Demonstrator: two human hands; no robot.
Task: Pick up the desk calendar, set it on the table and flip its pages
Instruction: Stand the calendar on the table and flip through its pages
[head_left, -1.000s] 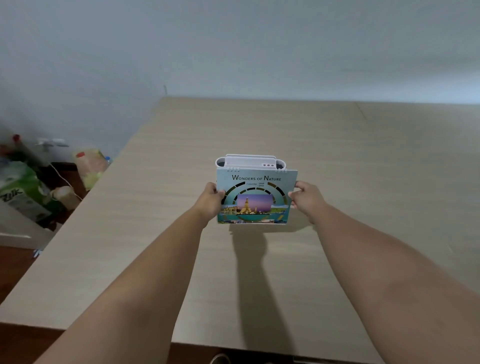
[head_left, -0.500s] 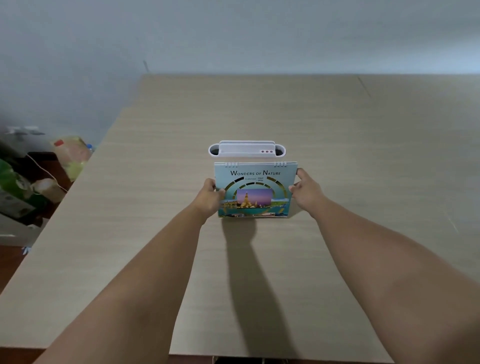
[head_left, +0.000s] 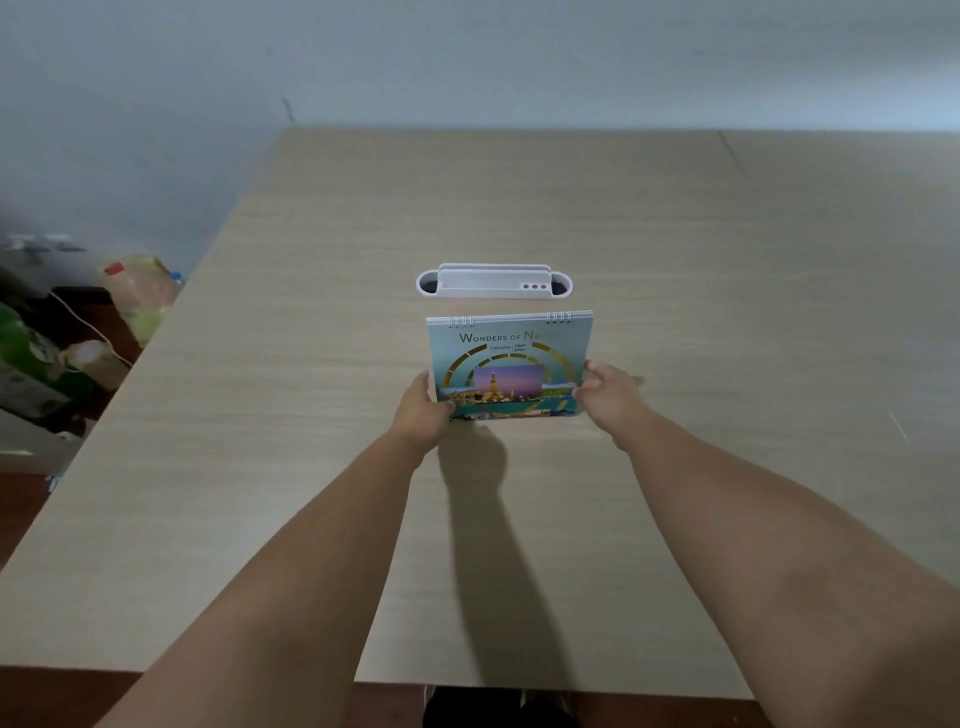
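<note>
Gripping spiral-bound teal desk calendar (head_left: 509, 364) with left hand (head_left: 420, 410); right hand (head_left: 610, 397) loosely open, blurred, touching its edge, on beige wooden table (head_left: 311, 364).

Pale wall (head_left: 519, 57) — wood table (head_left: 311, 493), cluttered floor (head_left: 57, 364)

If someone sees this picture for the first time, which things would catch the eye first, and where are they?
The colourful spiral-bound desk calendar stands out first, at the middle of the pale wooden table, titled "Wonders of Nature" with a temple photo. The left hand holds its lower left corner, and the right hand is at its right edge with fingers spread. Just behind it lies a long white plastic desk organiser.
</note>
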